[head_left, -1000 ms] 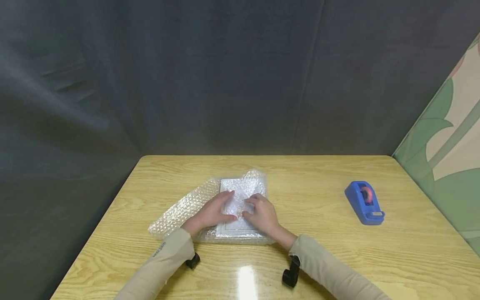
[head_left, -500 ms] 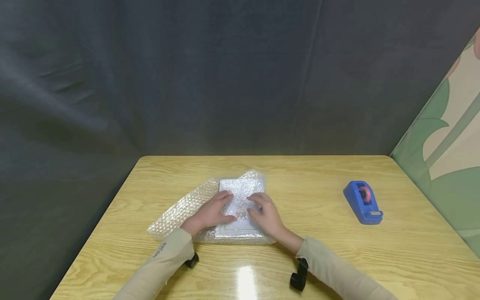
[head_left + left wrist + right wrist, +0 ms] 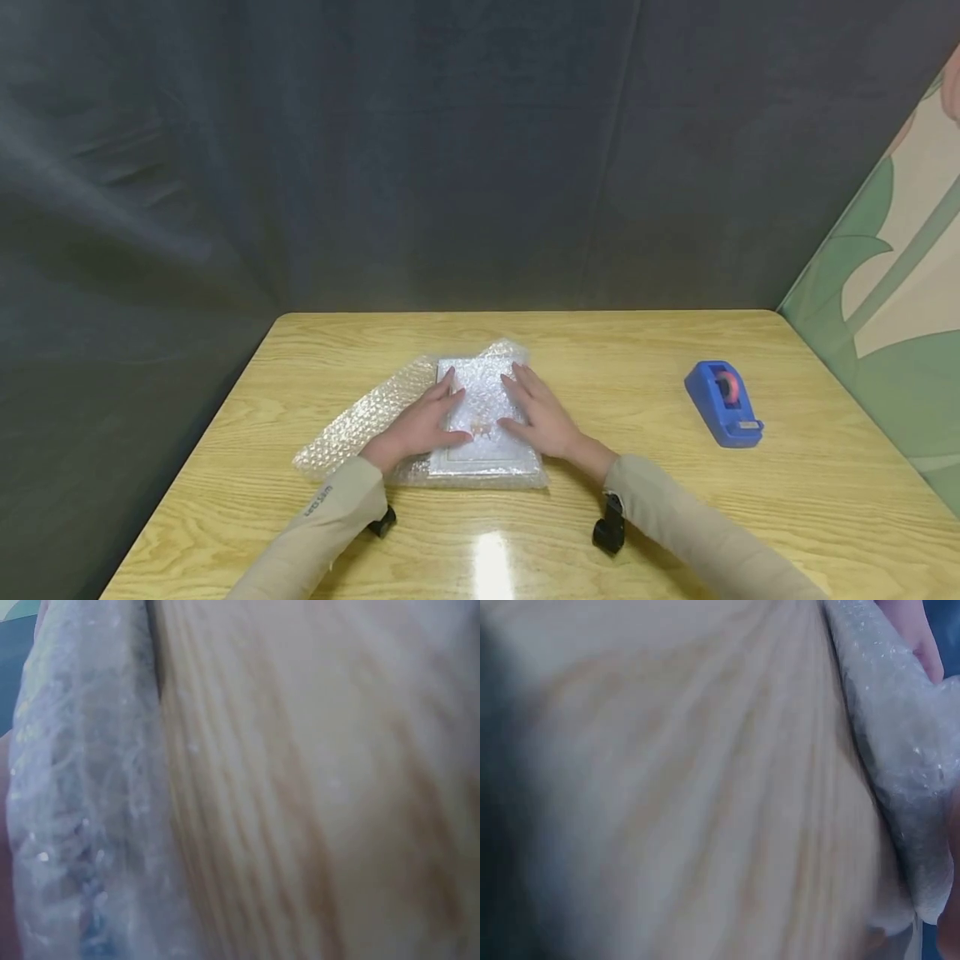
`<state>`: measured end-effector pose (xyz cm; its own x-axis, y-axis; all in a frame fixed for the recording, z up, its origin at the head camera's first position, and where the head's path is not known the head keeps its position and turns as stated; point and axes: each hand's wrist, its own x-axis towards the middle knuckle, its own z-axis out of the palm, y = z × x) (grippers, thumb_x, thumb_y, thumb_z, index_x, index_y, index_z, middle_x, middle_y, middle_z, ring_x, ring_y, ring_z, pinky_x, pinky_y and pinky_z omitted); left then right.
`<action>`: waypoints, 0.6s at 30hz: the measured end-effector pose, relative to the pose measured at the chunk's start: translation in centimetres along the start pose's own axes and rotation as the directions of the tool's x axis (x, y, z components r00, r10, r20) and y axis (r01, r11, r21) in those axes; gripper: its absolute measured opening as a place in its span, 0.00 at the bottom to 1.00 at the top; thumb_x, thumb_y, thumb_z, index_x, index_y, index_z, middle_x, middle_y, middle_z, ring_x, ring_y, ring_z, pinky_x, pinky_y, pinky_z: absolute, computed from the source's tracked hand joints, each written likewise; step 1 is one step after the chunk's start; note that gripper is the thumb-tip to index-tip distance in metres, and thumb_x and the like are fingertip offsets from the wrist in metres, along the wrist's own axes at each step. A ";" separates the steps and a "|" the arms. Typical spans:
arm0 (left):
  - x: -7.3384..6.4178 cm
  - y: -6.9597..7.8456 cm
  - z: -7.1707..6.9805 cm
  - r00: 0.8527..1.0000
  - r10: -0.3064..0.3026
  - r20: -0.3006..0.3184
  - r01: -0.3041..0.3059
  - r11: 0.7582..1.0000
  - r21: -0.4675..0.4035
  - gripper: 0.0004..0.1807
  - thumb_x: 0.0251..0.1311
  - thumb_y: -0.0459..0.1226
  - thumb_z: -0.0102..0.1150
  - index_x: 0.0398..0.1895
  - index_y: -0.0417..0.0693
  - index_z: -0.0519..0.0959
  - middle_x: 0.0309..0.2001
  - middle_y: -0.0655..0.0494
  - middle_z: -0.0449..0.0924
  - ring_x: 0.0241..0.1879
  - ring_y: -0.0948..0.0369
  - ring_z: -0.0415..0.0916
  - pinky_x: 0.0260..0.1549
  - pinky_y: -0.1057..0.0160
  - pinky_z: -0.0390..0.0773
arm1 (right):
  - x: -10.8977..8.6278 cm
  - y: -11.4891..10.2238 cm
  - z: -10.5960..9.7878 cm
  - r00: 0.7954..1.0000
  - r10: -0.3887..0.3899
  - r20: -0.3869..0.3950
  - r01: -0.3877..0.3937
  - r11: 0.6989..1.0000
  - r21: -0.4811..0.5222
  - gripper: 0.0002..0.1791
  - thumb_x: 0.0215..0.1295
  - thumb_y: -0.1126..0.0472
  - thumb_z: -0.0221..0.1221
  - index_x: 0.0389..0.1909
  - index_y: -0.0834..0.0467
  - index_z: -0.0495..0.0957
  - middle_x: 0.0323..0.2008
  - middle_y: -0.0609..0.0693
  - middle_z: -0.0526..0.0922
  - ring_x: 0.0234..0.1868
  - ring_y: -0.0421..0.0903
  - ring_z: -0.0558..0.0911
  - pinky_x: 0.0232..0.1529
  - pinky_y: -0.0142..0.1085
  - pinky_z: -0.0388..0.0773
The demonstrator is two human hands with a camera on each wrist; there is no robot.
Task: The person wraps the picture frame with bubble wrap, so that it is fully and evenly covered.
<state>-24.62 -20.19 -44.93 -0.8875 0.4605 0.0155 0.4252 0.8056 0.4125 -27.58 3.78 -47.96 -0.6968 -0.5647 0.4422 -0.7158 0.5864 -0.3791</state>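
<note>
A flat rectangular item [image 3: 480,417], pale and frame-like, lies under clear bubble wrap [image 3: 367,417] at the middle of the table. One loose flap of the wrap stretches out to the left, and a corner sticks up at the back. My left hand [image 3: 420,423] rests on the left side of the wrapped item, thumb and fingers spread. On the right side lies my right hand [image 3: 543,417], fingers extended over the wrap's edge. Both wrist views show the near side of the bubble wrap [image 3: 97,810] close to the wood. What the item is stays blurred beneath the plastic.
A blue tape dispenser [image 3: 723,404] with a pink-cored roll stands at the right of the wooden table [image 3: 622,358]. Behind the table hangs a dark curtain [image 3: 450,158]. A wall with a painted leaf pattern [image 3: 900,333] borders the right side.
My right hand has shifted to the right from the middle of the wrapped item to its right edge, and its fingers have straightened. The left hand stays in place, its fingers spread a little wider.
</note>
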 end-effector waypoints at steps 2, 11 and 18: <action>0.0 0.0 0.1 1.000 -0.004 -0.002 0.004 1.000 0.002 0.44 0.52 0.57 0.57 0.67 0.42 0.56 0.71 0.48 0.30 0.68 0.48 0.40 0.63 0.49 0.52 | 0.2 -0.1 0.0 0.998 -0.002 0.064 0.002 1.000 0.001 0.38 0.60 0.48 0.53 0.64 0.66 0.58 0.67 0.67 0.50 0.67 0.63 0.48 0.64 0.58 0.49; 0.1 -0.1 0.2 1.000 0.011 -0.022 -0.012 1.000 -0.006 0.44 0.51 0.55 0.59 0.66 0.39 0.58 0.70 0.42 0.39 0.69 0.48 0.35 0.64 0.48 0.46 | 0.4 -0.4 0.0 0.991 -0.023 0.135 0.026 1.000 -0.015 0.36 0.61 0.48 0.52 0.63 0.68 0.60 0.66 0.66 0.52 0.68 0.62 0.46 0.66 0.55 0.47; 0.4 -0.2 0.2 0.999 0.008 -0.043 -0.010 0.999 -0.042 0.44 0.49 0.52 0.62 0.65 0.38 0.59 0.70 0.42 0.44 0.69 0.49 0.39 0.65 0.50 0.47 | 0.5 -0.4 0.2 0.986 -0.018 0.164 0.013 1.000 0.027 0.36 0.62 0.49 0.52 0.64 0.66 0.58 0.67 0.66 0.49 0.68 0.64 0.44 0.63 0.61 0.46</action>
<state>-24.99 -20.07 -45.22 -0.8908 0.4506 0.0582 0.4263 0.7848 0.4498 -27.67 3.10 -47.75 -0.6821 -0.6626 0.3094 -0.7260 0.5630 -0.3949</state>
